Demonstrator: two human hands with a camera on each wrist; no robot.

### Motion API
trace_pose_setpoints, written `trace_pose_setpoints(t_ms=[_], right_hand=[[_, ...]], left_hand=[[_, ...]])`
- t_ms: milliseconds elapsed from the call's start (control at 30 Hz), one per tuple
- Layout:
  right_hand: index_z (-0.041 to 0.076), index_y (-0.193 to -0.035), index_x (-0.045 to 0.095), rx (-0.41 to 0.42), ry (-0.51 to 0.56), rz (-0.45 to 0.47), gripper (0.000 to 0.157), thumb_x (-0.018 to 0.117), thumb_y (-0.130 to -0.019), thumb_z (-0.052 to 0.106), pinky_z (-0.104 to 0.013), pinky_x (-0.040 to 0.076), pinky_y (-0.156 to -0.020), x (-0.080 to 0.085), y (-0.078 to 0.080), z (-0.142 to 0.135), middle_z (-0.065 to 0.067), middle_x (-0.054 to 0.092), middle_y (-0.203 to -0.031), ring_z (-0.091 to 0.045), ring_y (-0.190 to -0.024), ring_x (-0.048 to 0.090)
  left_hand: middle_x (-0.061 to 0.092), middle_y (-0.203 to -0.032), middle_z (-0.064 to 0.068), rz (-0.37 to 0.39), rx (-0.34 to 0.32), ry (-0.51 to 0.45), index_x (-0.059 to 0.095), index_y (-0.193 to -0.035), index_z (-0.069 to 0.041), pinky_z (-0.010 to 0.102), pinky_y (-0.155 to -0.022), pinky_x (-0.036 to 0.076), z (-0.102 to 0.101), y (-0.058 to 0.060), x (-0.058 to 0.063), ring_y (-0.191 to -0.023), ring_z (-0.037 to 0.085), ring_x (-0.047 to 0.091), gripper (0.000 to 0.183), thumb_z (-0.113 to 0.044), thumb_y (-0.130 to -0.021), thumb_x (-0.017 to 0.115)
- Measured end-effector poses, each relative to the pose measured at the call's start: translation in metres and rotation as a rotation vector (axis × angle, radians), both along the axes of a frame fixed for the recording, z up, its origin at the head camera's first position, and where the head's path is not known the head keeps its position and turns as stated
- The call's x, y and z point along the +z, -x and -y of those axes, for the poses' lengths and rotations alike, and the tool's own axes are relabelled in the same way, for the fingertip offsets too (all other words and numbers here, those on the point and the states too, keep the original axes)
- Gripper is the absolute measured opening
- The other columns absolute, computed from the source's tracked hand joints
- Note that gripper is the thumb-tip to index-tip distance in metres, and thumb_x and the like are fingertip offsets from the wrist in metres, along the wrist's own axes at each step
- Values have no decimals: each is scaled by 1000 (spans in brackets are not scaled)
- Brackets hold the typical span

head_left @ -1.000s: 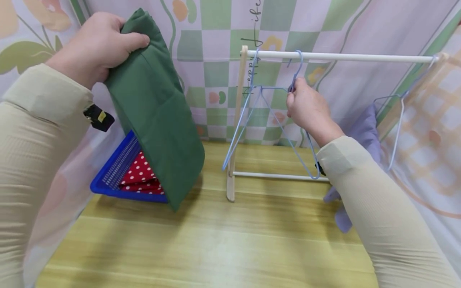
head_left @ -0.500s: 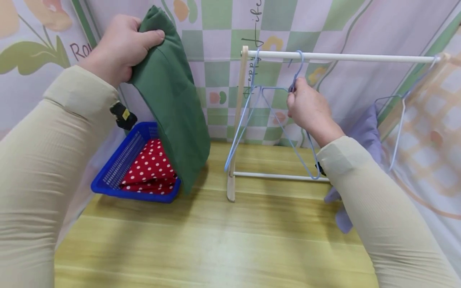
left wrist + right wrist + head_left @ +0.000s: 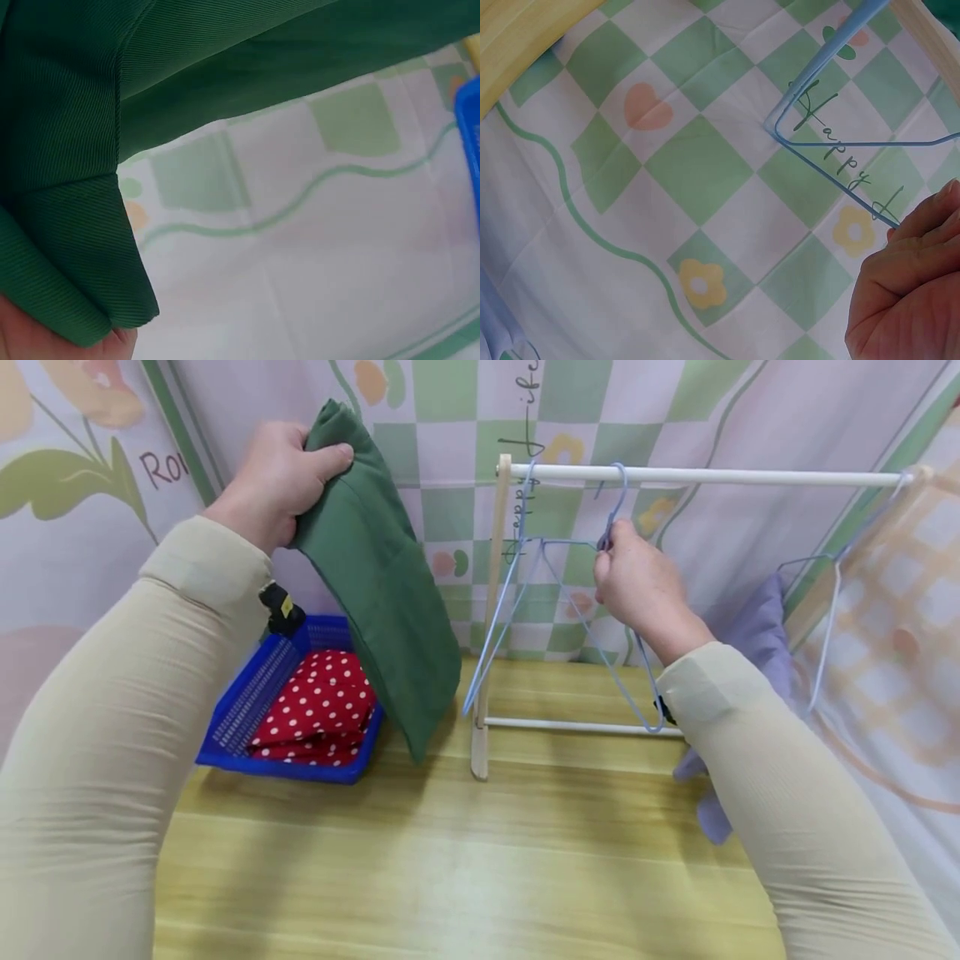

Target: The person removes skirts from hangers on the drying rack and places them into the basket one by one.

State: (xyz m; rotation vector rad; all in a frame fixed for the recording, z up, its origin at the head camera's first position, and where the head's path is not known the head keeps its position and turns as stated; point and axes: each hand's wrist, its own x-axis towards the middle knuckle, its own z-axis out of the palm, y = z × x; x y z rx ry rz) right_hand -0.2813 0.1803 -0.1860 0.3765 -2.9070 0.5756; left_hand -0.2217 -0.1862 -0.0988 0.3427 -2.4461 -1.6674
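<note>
My left hand [image 3: 281, 485] grips the upper end of a folded dark green cloth [image 3: 390, 585], thumb on its front face. The cloth hangs down at a slant beside the blue basket, its lower corner close over the table. In the left wrist view the green cloth [image 3: 67, 135] fills the upper left, with a bit of the hand [image 3: 67, 341] below it. My right hand [image 3: 641, 581] pinches a light blue wire hanger [image 3: 600, 647] at the neck under its hook, which is over the rack's white rod. In the right wrist view, fingers [image 3: 911, 277] hold the hanger [image 3: 832, 176].
A blue basket [image 3: 217, 739] with a red polka-dot cloth [image 3: 322, 702] stands on the wooden table [image 3: 465, 860]. The rack [image 3: 720, 477] has a second blue hanger [image 3: 480, 677] at its left end. A lilac garment [image 3: 757, 627] hangs at the right. A patterned curtain [image 3: 450, 443] closes the back.
My left hand has carried the green cloth rightward, away from over the basket, exposing more of the red cloth, and has dipped slightly lately. The right hand stays at the hanger.
</note>
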Motion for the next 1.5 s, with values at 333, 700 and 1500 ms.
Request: trace_pose_setpoints(t_ms=[333,700,1500], right_hand=[[8,-122,41,8,-1,-14,32,25,-102,28,-41,43,-60,-3,-1,3,-8,68,-90,-31,-77,61],[6,-119,42,7,1,-40,31,26,-102,26,-41,43,-59,-1,-2,-2,-9,68,-89,-31,-76,61],[6,-117,43,9,-11,-55,29,27,-102,26,-41,44,-60,-2,-5,-1,-9,69,-90,-32,-76,62]], left_hand=[[51,-95,3,106,76,314,54,-99,-14,31,-57,55,59,0,-28,-65,11,58,41,-54,-91,56],[43,-70,10,92,125,813,40,-79,-6,40,-51,41,116,-17,-54,-62,27,47,52,-54,-97,37],[53,-73,26,78,223,1006,47,-78,-1,47,-41,38,177,-25,-118,-61,41,51,59,-55,-98,37]])
